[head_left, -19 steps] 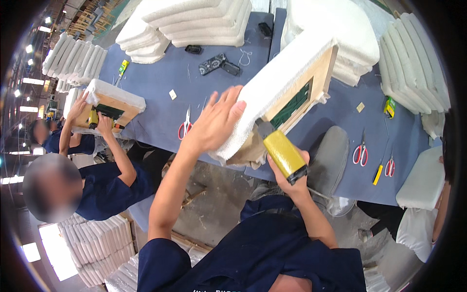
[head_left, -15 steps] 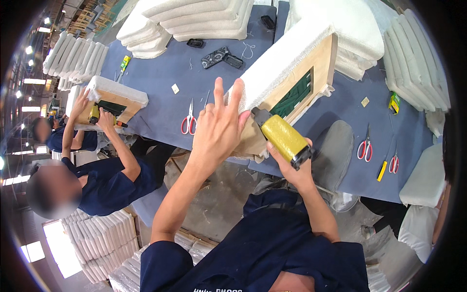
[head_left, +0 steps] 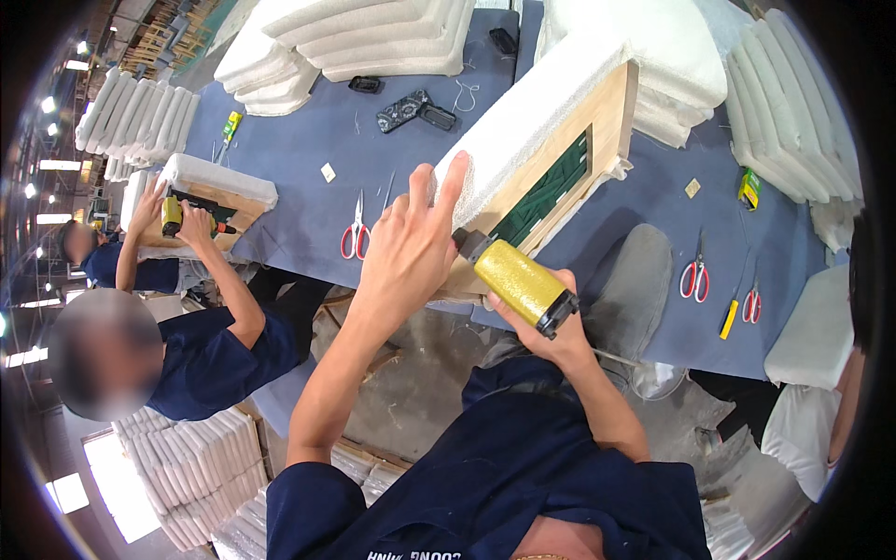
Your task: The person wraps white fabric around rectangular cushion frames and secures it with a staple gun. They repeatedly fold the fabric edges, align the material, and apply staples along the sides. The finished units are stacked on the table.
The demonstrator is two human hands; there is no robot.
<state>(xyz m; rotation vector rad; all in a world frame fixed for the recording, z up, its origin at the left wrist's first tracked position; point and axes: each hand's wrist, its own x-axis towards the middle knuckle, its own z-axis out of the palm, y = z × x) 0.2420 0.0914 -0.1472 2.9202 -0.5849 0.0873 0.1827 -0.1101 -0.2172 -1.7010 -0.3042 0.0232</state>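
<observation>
A white padded panel [head_left: 523,140] stands tilted just right of the frame's centre, its wooden frame [head_left: 611,112] and green webbing [head_left: 546,191] facing the lower right. White cloth covers the face and wraps the upper long edge, so that much looks done; along the lower edge a ragged margin hangs loose near the right corner, which suggests fastening is left there. Whether staples already sit in the wood is too small to tell. The right hand [head_left: 557,331], at centre right, is closed around the handle of a yellow tool [head_left: 521,285], whose dark nose points at the panel's near end. The left hand [head_left: 411,243], at centre, lies against that end with its index finger stretched and the others part bent; the thumb is hidden, so whether it pinches cloth I cannot tell. Farther out, red-handled scissors [head_left: 355,241] lie left of the panel, while another pair [head_left: 693,280] and a yellow cutter [head_left: 729,319] lie at the right. Cushion stacks [head_left: 383,42] fill the top, and at the left a co-worker [head_left: 219,341] handles a similar panel [head_left: 224,177].
</observation>
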